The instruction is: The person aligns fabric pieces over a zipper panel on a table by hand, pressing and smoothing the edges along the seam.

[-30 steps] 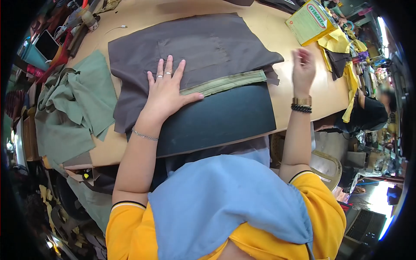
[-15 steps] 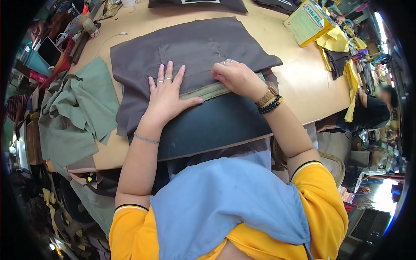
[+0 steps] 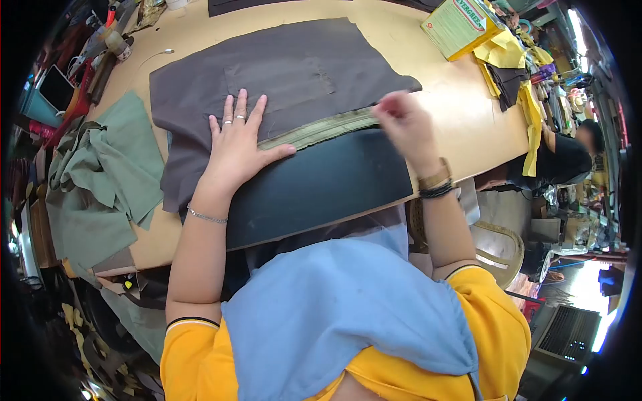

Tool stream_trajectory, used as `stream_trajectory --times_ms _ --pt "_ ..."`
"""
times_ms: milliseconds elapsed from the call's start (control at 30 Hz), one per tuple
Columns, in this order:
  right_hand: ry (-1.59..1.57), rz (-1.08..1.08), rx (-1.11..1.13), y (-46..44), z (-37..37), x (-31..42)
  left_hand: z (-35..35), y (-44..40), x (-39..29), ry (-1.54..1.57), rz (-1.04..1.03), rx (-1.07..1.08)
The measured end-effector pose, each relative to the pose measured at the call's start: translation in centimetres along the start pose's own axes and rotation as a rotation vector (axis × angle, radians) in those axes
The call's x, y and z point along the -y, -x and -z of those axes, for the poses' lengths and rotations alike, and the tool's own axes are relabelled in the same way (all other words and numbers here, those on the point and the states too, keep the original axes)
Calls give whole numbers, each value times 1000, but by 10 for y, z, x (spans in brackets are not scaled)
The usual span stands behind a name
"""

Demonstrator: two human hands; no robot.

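Observation:
Dark grey-brown fabric (image 3: 294,60) lies spread over a black board (image 3: 321,184). Along its near edge runs a green strip (image 3: 334,127) with a lengthwise seam or zipper. My left hand (image 3: 242,137) rests flat on the fabric with fingers spread, its thumb on the left end of the strip. Over the strip's right end is my right hand (image 3: 408,127), fingers curled together and blurred by motion. Whether something small is pinched between them cannot be made out.
Crumpled green fabric (image 3: 107,167) lies on the table (image 3: 461,120) at the left. An Evergreen tin (image 3: 461,28) stands at the back right, beside yellow cloth pieces (image 3: 501,52). Another person (image 3: 552,160) is at the far right.
My right hand went from raised at the right to the middle of the strip, then moved right along it to its right end. My left hand has stayed on the fabric.

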State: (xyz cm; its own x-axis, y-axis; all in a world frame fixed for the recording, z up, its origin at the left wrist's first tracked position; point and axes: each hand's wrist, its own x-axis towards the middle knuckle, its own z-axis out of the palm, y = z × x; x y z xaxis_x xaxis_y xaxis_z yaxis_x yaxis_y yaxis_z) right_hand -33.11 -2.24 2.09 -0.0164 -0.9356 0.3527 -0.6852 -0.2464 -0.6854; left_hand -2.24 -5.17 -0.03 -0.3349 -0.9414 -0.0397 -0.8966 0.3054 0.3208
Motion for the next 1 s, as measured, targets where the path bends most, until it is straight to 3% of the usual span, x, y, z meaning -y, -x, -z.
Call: stream_trajectory --times_ms 133,267,433,567,667,800,867,933,1000 --pt "117 -9 120 7 -36 23 0 3 1 13 8 -14" --pt "286 58 63 6 -41 31 1 2 0 -1 -4 -8" --pt "240 192 105 3 -45 20 -1 1 -1 -12 10 1" --pt "2 10 143 -3 -26 9 -2 2 -6 3 -6 -17" --pt "58 44 48 -9 -9 -7 -9 1 -17 35 -66 -24" --pt "193 -112 -31 -30 20 -48 -17 0 -23 53 -164 -34" --pt "476 -61 -149 -40 43 -65 -18 1 -21 64 -163 -42" --pt "476 -94 -265 -43 57 -73 -20 0 -20 80 -168 -55" --pt "332 -108 -229 -46 54 -60 -21 0 -19 76 -161 -49"
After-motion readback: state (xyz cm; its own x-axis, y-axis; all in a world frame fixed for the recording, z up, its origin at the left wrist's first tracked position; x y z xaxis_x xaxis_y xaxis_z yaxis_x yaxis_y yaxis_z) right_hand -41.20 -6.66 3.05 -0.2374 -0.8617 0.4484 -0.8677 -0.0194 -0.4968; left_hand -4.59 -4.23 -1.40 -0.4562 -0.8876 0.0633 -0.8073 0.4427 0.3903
